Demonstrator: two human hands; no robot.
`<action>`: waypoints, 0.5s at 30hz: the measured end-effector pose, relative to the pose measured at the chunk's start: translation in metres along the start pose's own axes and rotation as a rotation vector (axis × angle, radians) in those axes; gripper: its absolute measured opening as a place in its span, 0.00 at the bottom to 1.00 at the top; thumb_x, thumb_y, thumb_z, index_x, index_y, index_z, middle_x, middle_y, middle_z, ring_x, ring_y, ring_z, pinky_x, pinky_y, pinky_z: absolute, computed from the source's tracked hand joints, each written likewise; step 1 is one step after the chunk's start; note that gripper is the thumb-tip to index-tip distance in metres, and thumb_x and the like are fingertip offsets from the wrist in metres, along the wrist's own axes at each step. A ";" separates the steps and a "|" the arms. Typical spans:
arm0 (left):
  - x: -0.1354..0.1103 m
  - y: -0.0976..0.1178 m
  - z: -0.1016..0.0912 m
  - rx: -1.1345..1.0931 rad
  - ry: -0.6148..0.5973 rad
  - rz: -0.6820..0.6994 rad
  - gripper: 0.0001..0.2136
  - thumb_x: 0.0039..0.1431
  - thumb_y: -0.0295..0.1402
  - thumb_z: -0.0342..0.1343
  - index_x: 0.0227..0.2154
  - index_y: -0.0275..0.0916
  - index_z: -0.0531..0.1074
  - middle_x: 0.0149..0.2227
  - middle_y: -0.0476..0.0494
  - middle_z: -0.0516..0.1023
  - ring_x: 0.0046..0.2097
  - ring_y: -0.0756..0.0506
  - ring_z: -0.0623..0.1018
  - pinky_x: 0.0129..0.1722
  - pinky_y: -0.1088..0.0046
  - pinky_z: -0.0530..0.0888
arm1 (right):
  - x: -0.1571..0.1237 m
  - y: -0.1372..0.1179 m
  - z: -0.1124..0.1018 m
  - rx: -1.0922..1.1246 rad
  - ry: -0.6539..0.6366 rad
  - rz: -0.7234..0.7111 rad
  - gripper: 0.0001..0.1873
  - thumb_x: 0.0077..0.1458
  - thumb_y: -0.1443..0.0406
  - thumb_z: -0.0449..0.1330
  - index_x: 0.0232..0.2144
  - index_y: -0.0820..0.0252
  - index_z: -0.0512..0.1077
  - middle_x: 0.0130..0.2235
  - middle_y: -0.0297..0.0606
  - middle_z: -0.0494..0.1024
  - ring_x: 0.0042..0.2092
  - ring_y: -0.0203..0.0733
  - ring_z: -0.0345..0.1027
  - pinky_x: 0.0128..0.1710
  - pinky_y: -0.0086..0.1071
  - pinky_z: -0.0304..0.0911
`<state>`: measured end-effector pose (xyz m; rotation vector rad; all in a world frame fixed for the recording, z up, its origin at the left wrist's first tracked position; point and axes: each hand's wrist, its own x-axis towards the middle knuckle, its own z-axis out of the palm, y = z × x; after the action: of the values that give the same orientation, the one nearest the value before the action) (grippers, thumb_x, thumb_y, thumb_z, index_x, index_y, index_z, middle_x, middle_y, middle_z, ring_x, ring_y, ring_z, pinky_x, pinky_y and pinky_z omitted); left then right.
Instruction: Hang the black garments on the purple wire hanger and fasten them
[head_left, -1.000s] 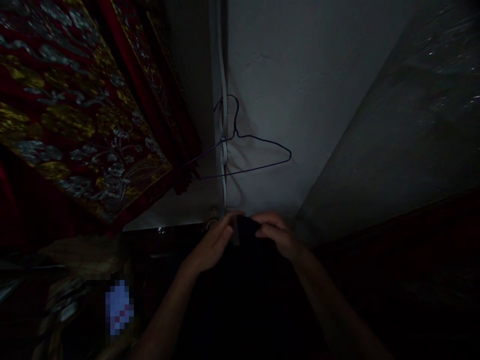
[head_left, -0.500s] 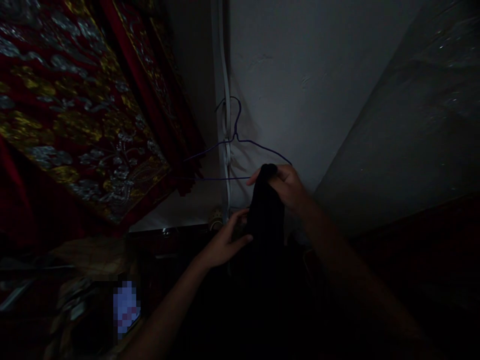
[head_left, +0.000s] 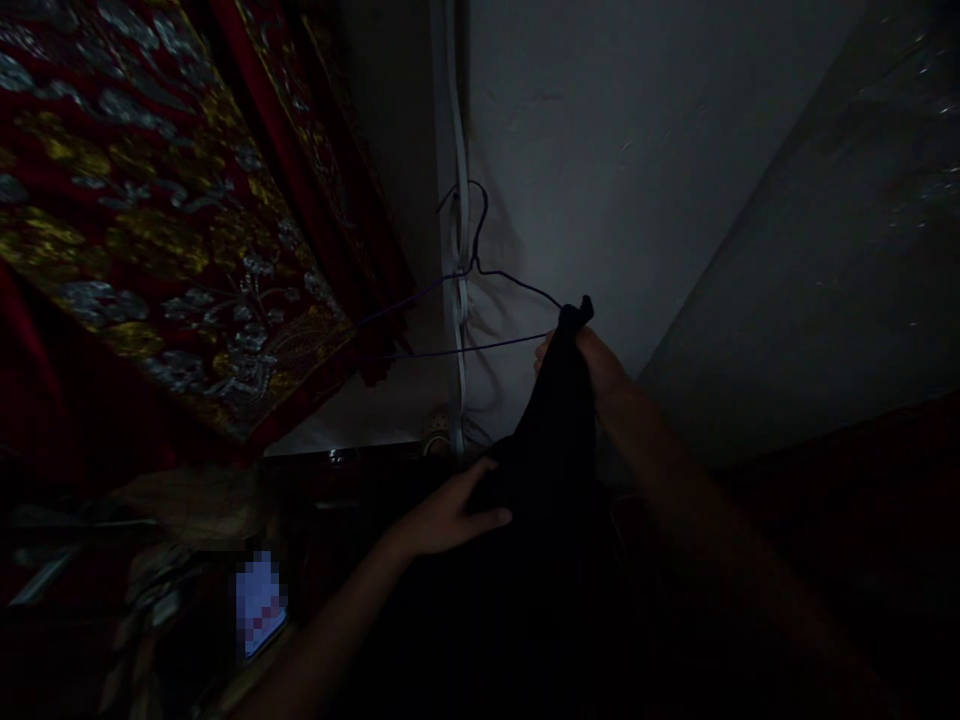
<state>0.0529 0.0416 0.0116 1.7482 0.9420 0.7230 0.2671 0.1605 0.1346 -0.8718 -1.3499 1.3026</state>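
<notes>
A thin wire hanger [head_left: 465, 345] hangs by its hook from a white cable [head_left: 459, 150] on the pale wall. My right hand [head_left: 600, 365] is raised to the hanger's right end and is closed on the top of a black garment [head_left: 551, 440]. The cloth drapes down from that hand into the dark. My left hand [head_left: 450, 515] lies lower, fingers curled against the garment's left edge. The lower part of the garment is lost in shadow.
A red cloth with gold and silver embroidery [head_left: 165, 220] hangs at the left. A grey slanted surface [head_left: 810, 260] fills the right. Dark furniture with a metal fitting [head_left: 337, 457] runs below the wall. Dim clutter lies at the lower left.
My right hand has lifted the garment's top from low centre up to the hanger's right end. My left hand has dropped a little and stays on the cloth.
</notes>
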 end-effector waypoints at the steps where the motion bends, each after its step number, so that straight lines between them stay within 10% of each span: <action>1: 0.000 -0.002 0.002 -0.006 -0.015 -0.018 0.28 0.62 0.48 0.60 0.61 0.41 0.66 0.61 0.38 0.73 0.60 0.38 0.74 0.62 0.56 0.68 | 0.001 -0.001 -0.001 0.006 0.033 0.006 0.29 0.43 0.38 0.64 0.20 0.56 0.66 0.18 0.33 0.69 0.19 0.36 0.63 0.18 0.30 0.61; 10: -0.023 0.005 -0.062 0.375 0.206 -0.096 0.21 0.67 0.49 0.50 0.52 0.41 0.75 0.53 0.42 0.81 0.55 0.37 0.78 0.59 0.58 0.71 | 0.018 0.038 0.014 -0.150 -0.077 0.040 0.34 0.54 0.35 0.54 0.39 0.56 0.79 0.28 0.37 0.78 0.32 0.44 0.72 0.34 0.34 0.68; 15: -0.051 -0.001 -0.104 0.637 0.208 -0.240 0.15 0.68 0.40 0.48 0.47 0.40 0.77 0.45 0.40 0.83 0.45 0.39 0.82 0.47 0.63 0.75 | 0.031 0.066 0.006 -0.498 0.097 -0.082 0.34 0.49 0.33 0.54 0.17 0.55 0.64 0.20 0.33 0.64 0.25 0.39 0.60 0.26 0.32 0.55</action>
<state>-0.0582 0.0480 0.0438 2.0680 1.6253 0.4780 0.2446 0.1992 0.0768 -1.1838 -1.6435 0.8568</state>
